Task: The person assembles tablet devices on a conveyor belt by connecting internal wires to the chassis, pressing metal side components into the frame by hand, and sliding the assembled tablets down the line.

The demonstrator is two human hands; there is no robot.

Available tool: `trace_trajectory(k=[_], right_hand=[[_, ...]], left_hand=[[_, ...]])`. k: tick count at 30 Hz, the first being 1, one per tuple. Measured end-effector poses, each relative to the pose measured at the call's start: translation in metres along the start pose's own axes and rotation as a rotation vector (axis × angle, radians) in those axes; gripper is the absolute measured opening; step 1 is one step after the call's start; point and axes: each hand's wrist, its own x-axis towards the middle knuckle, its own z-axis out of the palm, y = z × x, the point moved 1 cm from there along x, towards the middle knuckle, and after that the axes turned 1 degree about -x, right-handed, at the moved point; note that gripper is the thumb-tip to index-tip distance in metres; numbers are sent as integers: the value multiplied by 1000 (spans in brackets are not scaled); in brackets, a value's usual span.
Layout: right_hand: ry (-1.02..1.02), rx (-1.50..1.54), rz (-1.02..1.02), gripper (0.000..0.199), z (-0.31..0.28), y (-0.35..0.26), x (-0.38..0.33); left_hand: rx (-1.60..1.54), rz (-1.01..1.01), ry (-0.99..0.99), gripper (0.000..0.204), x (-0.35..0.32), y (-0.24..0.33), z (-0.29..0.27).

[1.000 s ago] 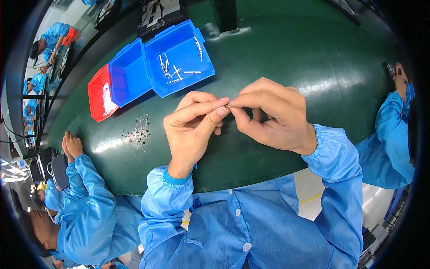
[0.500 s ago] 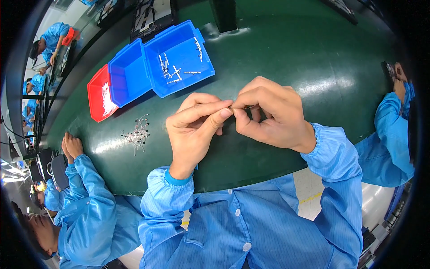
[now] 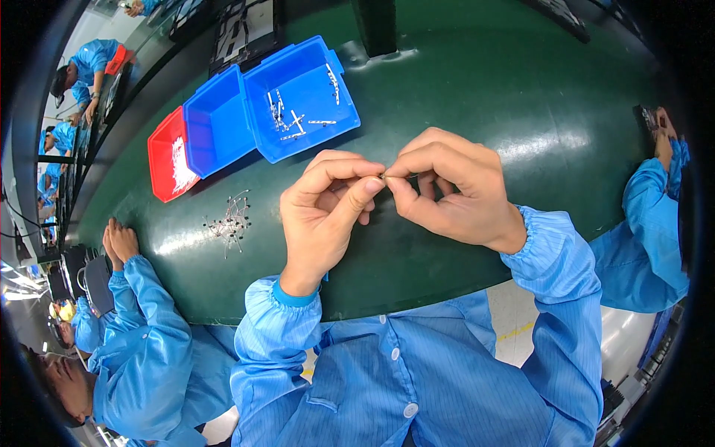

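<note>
Over the middle of the bench, my left hand (image 3: 328, 195) and my right hand (image 3: 456, 186) meet at their fingertips. Thumb and forefinger of each are pinched together on a tiny dark piece, with a thin wire-like bit showing by the right fingers; it is too small to name. To the left of my left hand lies a tangled heap of small parts with thin wire leads and dark heads (image 3: 232, 222). Beyond my hands, a blue bin (image 3: 339, 128) holds several short white strips (image 3: 296, 125) with dark bits on them.
Left of that bin stand a second blue bin (image 3: 216, 112) and a red bin (image 3: 160, 167) with thin white pieces (image 3: 181, 167). A dark post (image 3: 374, 30) rises from the green bench (image 3: 477, 82). Co-workers in blue sit at left (image 3: 149, 350) and right (image 3: 644, 216).
Both hands keep their pinch at nearly the same spot, with only slight finger shifts. The view has moved a little.
</note>
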Motion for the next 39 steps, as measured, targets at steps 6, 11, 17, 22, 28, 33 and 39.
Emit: trace_trajectory(k=[6, 11, 17, 22, 28, 33, 39], right_hand=[[6, 14, 32, 13, 0, -1, 0], [24, -8, 43, 14, -1, -3, 1], [53, -36, 68, 14, -6, 1, 1], [42, -20, 89, 15, -6, -7, 4], [-12, 8, 33, 15, 2, -2, -3], [30, -120, -21, 16, -2, -2, -1], [58, -285, -192, 19, 1, 1, -4]], left_hand=[[91, 71, 13, 10, -2, 1, 3], [158, 122, 48, 9, -1, 3, 1], [114, 147, 85, 9, 0, 2, -3], [-27, 64, 11, 8, 0, -3, -4], [-83, 26, 15, 11, -1, -3, 1], [-31, -50, 47, 17, -2, 1, 4], [66, -10, 67, 14, -4, 0, 6]])
